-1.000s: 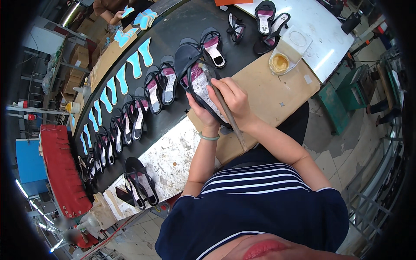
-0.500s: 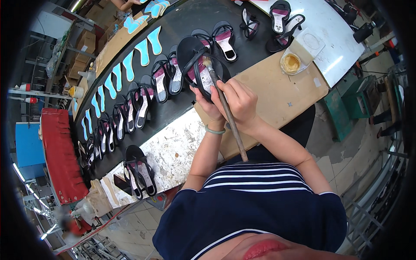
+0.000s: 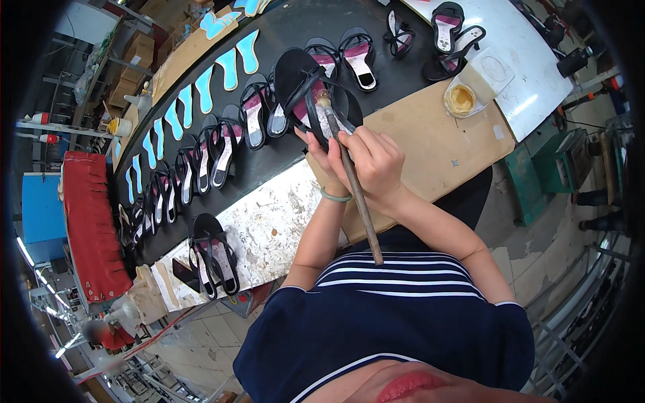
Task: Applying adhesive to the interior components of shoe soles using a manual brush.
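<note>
Sandal point(image 3: 306, 102): left hand point(image 3: 327, 160), fingers curled around it, seemingly for steadiness. Brush point(image 3: 361, 205): right hand point(image 3: 376, 161), fingers closed round it. Tub point(image 3: 459, 115): right of sandal, presumably for reach.

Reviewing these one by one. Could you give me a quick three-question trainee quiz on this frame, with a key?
1. What does each of the person's hands hold?
2. Multiple choice: the row of light-blue pieces lies on
A) the floor
B) the dark work surface
C) the red-covered bundle
3. True or false: the pale green bracelet is on the person's right wrist.

Key:
1. The right hand holds a long-handled brush; the left hand holds a black sandal.
2. B
3. False; it is on the left wrist.
</note>
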